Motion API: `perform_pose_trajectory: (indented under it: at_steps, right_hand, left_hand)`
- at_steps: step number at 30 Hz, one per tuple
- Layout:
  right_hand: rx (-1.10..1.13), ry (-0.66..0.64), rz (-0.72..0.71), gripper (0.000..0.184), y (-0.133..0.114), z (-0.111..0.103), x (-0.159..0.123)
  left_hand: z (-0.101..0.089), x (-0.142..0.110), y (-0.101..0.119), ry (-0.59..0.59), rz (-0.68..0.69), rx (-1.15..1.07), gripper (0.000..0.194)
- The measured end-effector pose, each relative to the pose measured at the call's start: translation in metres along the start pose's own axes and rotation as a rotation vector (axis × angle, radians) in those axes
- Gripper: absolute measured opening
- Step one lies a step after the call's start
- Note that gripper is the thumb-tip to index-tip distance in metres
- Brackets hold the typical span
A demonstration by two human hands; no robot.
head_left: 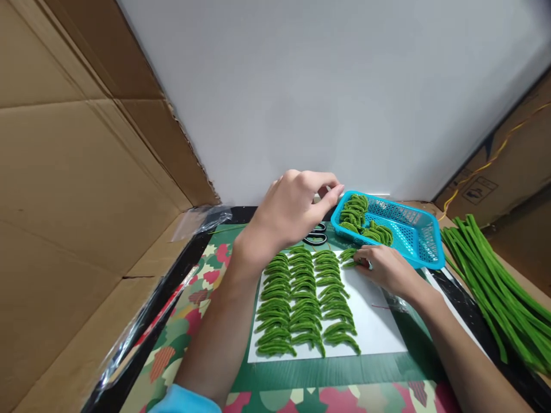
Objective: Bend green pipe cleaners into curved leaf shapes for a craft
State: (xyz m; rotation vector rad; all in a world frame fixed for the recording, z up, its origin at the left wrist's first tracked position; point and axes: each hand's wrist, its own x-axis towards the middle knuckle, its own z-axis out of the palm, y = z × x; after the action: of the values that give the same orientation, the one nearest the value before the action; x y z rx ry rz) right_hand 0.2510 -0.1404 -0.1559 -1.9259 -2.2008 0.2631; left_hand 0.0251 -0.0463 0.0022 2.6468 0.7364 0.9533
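Observation:
My left hand (295,206) is raised over the far side of the work mat, just left of the basket. Its thumb and forefinger are pinched together, and anything between them is too small to make out. Low over the white sheet (379,327), my right hand (383,267) has its fingers closed on a curved green chenille stem piece (353,263) at the top of the rightmost column. Fuzzy green pieces (303,298) lie in three long columns to the left. More green pieces (355,211) are heaped in the blue plastic basket (424,238).
Black-handled scissors (316,236) lie behind the sheet, partly hidden by my left hand. Long green chenille stems (495,287) are bundled at the right. Cardboard (77,172) stands on the left, a white panel (322,103) at the back. A clear plastic bag (202,221) lies back left.

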Motion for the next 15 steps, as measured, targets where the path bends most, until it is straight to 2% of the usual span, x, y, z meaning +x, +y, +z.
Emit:
perform_pose_trajectory:
  at_steps: [15]
  right_hand:
    - [-0.043,0.074,0.048,0.010,0.004,0.013,-0.003]
  left_hand:
    - [0.002,0.003,-0.002,-0.019,0.015,-0.003,0.030]
